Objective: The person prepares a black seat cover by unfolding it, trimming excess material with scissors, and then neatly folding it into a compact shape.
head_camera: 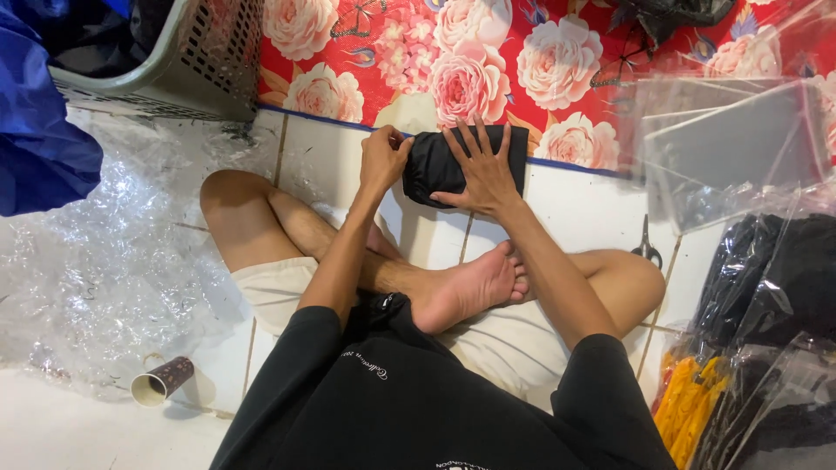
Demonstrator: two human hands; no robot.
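A black folded garment (461, 164), soft and matte, lies as a compact rounded bundle on the white tiled floor (583, 218), its far edge just overlapping the red floral mat (557, 52).

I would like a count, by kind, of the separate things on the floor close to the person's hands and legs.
Folded black garment, under both hands (left hand, right hand): 1
Scissors: 1
Cardboard tube: 1
Plastic basket: 1
Crumpled clear plastic sheet: 1
Floral mat: 1
Total: 6
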